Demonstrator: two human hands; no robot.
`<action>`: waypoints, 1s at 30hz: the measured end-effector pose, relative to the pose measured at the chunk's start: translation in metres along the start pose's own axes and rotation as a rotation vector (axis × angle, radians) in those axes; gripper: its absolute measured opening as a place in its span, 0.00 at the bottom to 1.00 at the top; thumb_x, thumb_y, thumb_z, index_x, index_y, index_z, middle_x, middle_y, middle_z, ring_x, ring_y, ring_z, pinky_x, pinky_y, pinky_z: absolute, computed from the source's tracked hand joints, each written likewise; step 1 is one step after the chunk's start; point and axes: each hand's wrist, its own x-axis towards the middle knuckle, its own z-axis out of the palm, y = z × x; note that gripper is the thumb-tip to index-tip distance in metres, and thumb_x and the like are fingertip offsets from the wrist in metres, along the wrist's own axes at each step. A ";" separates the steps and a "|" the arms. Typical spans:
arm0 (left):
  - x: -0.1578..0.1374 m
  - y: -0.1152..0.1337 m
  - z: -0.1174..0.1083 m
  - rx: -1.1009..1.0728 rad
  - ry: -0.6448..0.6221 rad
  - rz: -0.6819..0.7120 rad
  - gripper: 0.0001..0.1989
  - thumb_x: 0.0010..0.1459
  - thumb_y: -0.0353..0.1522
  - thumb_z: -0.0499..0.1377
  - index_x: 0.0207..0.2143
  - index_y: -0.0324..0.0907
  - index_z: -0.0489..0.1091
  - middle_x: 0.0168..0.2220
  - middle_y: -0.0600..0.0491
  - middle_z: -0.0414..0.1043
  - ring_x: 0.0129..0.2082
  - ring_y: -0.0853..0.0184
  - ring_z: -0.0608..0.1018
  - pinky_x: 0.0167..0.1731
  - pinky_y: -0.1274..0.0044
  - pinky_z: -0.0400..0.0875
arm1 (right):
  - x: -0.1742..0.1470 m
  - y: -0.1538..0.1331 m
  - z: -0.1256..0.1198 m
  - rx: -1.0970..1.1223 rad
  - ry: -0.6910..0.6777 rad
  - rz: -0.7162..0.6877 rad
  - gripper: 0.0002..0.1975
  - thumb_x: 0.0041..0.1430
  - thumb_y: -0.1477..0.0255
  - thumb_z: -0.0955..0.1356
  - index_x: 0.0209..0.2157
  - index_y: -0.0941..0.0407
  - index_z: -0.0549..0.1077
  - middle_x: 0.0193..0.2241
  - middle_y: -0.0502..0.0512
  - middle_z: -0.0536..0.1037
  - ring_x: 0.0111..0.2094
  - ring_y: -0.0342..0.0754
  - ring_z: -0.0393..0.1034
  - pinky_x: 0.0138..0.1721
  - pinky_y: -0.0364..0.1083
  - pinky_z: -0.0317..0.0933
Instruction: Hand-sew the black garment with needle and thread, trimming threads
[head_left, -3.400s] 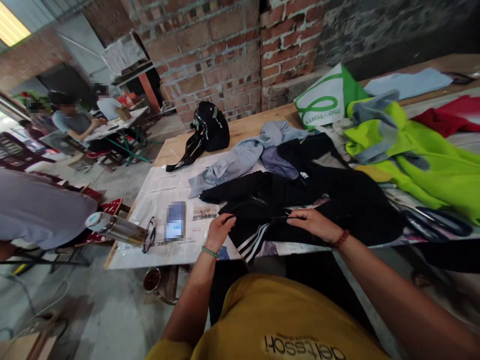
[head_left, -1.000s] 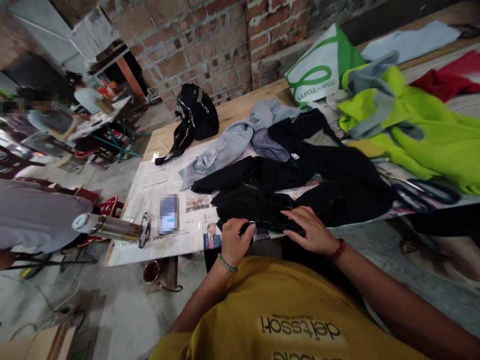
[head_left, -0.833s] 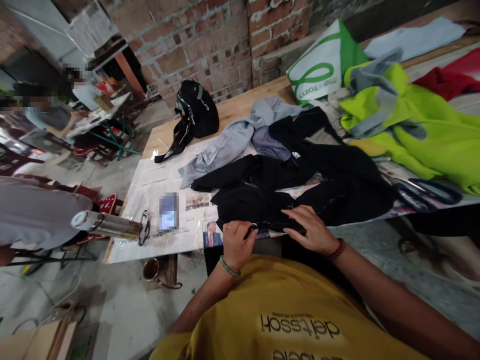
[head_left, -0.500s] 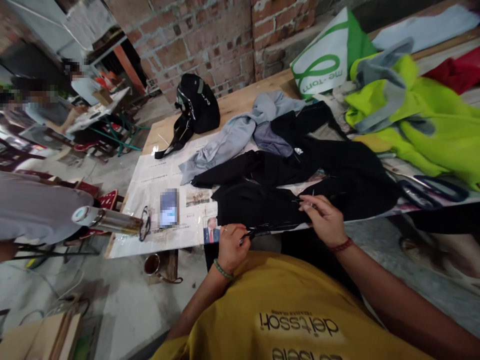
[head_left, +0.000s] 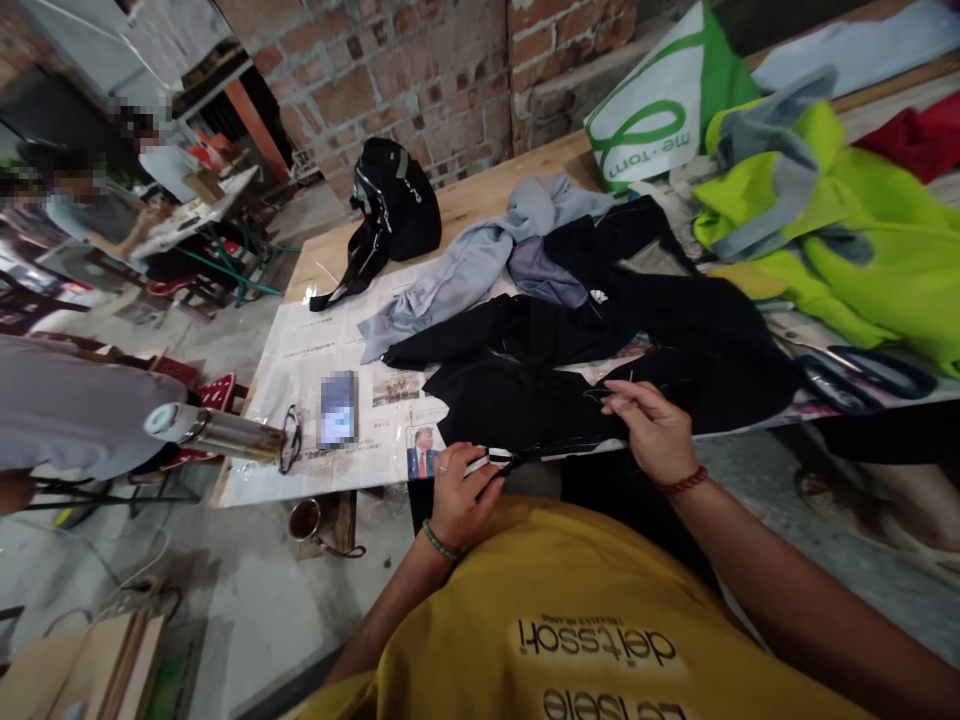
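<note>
A piece of black cloth (head_left: 517, 405) lies along the table's near edge, with light stitches near its lower border. My left hand (head_left: 465, 495) is closed on the cloth's near-left edge, where a white-striped part shows between the fingers. At the right end of this piece, my right hand (head_left: 654, 432) is closed in a pinch on a thin sewing needle (head_left: 631, 376), its tip rising above the fingers. A fine pale thread (head_left: 592, 393) loops beside the fingertips. More black garment (head_left: 705, 320) spreads behind and right of this hand.
Scissors (head_left: 862, 375) with dark handles lie at right beside a yellow-green garment (head_left: 870, 230). Grey cloth (head_left: 465, 265), a black bag (head_left: 397, 205) and a green-white bag (head_left: 660, 110) are farther back. A phone (head_left: 338, 410) and flask (head_left: 225, 435) are at left; several people sit beyond.
My left hand has shifted slightly and turned the cloth edge, so white stripes now show at its fingers. My right hand stays pinched, a little to the right and lower.
</note>
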 end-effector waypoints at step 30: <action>0.031 0.024 0.023 0.170 -0.293 0.025 0.06 0.56 0.35 0.58 0.33 0.43 0.73 0.28 0.50 0.71 0.32 0.63 0.70 0.34 0.70 0.57 | 0.001 -0.001 0.000 0.069 0.028 0.019 0.10 0.53 0.67 0.67 0.38 0.51 0.76 0.29 0.50 0.71 0.29 0.44 0.70 0.39 0.50 0.66</action>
